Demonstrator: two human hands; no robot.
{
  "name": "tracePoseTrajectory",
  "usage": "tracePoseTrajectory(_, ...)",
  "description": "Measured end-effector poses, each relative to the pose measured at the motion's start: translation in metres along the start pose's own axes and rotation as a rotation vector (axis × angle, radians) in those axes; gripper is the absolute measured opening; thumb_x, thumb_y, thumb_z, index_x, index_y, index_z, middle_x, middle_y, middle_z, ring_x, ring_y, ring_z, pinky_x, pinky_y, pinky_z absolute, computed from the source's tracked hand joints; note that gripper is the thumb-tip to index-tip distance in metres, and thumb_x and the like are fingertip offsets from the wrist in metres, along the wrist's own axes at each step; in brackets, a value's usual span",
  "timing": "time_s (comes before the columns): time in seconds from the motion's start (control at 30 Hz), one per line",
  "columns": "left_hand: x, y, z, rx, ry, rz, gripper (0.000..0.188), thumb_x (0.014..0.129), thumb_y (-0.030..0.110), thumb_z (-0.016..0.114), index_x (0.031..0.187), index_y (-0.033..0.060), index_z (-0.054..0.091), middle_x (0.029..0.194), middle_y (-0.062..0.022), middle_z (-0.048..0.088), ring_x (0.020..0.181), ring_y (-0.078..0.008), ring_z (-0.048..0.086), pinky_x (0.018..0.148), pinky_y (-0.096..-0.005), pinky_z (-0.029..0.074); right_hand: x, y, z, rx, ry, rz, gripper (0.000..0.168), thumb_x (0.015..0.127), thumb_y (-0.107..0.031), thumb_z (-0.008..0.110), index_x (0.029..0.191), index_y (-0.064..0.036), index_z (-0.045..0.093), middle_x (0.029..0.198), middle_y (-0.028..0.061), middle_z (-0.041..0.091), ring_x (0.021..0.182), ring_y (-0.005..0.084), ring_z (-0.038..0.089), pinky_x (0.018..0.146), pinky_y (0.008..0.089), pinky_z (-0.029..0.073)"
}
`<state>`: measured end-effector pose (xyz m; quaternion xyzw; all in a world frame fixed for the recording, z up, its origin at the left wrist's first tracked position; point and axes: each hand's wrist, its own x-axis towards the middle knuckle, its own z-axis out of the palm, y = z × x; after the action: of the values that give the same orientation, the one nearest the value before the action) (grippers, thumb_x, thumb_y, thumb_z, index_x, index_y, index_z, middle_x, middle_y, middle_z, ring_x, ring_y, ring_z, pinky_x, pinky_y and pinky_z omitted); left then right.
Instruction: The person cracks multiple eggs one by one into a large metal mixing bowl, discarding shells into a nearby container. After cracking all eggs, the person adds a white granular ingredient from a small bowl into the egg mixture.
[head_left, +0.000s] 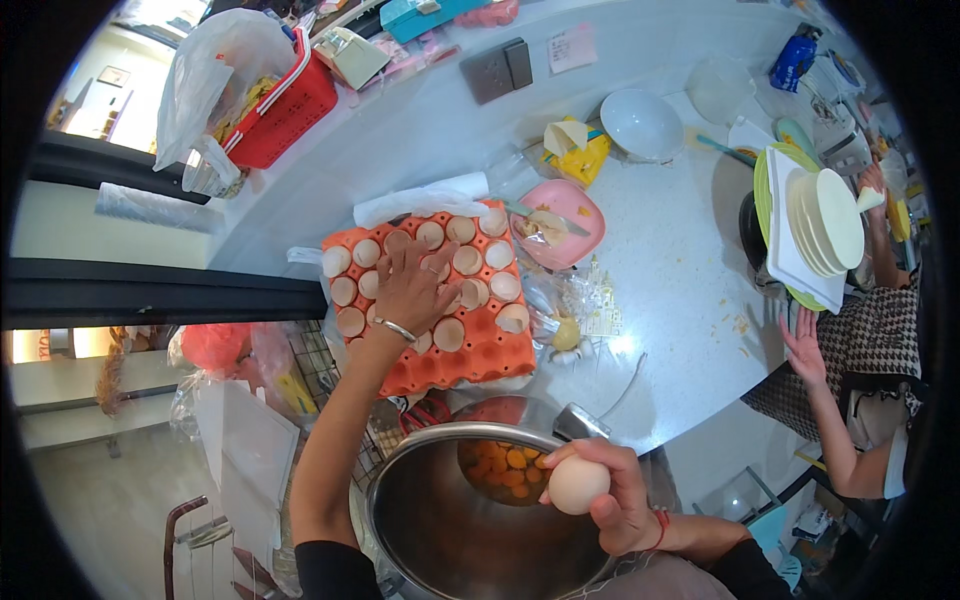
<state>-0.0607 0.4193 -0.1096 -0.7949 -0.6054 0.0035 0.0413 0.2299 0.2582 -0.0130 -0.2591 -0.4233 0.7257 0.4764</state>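
My right hand (626, 495) holds a whole pale egg (580, 486) above a large steel mixing bowl (427, 517). Many raw yolks in clear egg white (504, 469) lie at the bottom of that bowl. Over an orange egg tray (480, 360) on the table, my left hand (415, 292) spreads its fingers, with a metal bangle at the wrist. Around those fingers, the tray's cups hold empty eggshells (467, 260) and rounded eggs or shells (505, 286); some are hidden under the hand. The tray's near rows have bare cups.
Behind the tray lies a plastic-film roll (420, 199). A pink plate (559, 225) with a knife, yellow packet (581, 154) and white bowl (641, 124) are beyond. At right, stacked plates and cake rounds (825, 221) stand near another person's hand (806, 349). A red basket (289, 112) sits upper left.
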Motion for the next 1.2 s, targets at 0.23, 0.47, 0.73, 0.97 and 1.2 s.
tracePoseTrajectory(0.23, 0.007, 0.007, 0.008, 0.068, -0.212, 0.063, 0.048, 0.084, 0.048, 0.05, 0.125, 0.0242, 0.05, 0.111, -0.0085, 0.045, 0.109, -0.0254, 0.04, 0.093, -0.0432, 0.03, 0.001, 0.0, 0.001, -0.019, 0.012, -0.003, 0.05, 0.096, -0.033, 0.045, 0.134, -0.001, 0.035, 0.118, 0.0181, 0.051, 0.102, 0.0227, 0.052, 0.088, 0.0327, 0.041)
tracePoseTrajectory(0.47, -0.008, 0.009, -0.001, 0.039, -0.045, 0.187, 0.045, 0.085, 0.047, 0.051, 0.124, 0.0256, 0.049, 0.111, -0.0074, 0.044, 0.109, -0.0242, 0.04, 0.089, -0.0412, 0.028, 0.004, -0.001, 0.002, -0.011, 0.035, -0.012, 0.051, 0.095, -0.034, 0.046, 0.132, 0.0, 0.036, 0.115, 0.0175, 0.054, 0.1, 0.0228, 0.054, 0.088, 0.0337, 0.041)
tracePoseTrajectory(0.73, -0.016, 0.015, -0.009, 0.001, -0.136, 0.273, 0.047, 0.085, 0.048, 0.052, 0.129, 0.0321, 0.045, 0.116, -0.0053, 0.045, 0.111, -0.0217, 0.039, 0.09, -0.0411, 0.029, 0.004, -0.001, 0.001, -0.039, 0.024, -0.016, 0.05, 0.095, -0.034, 0.046, 0.132, 0.0, 0.037, 0.112, 0.0177, 0.056, 0.098, 0.0234, 0.054, 0.087, 0.0341, 0.042)
tracePoseTrajectory(0.97, -0.012, 0.021, 0.014, 0.094, -0.072, 0.68, 0.053, 0.083, 0.056, 0.05, 0.133, 0.0403, 0.041, 0.115, -0.0022, 0.047, 0.107, -0.0214, 0.044, 0.091, -0.0421, 0.031, 0.005, -0.003, -0.005, -0.115, -0.079, -0.029, 0.048, 0.097, -0.035, 0.04, 0.132, -0.003, 0.031, 0.119, 0.0213, 0.048, 0.086, 0.0216, 0.06, 0.078, 0.0333, 0.049)
tracePoseTrajectory(1.2, -0.005, 0.031, -0.002, 0.115, -0.189, 0.465, 0.051, 0.086, 0.054, 0.047, 0.133, 0.0337, 0.042, 0.118, -0.0041, 0.047, 0.109, -0.0206, 0.043, 0.092, -0.0423, 0.031, 0.004, -0.002, -0.002, -0.009, 0.015, 0.001, 0.051, 0.096, -0.034, 0.045, 0.133, 0.0, 0.036, 0.115, 0.0186, 0.054, 0.099, 0.0241, 0.054, 0.088, 0.0334, 0.041)
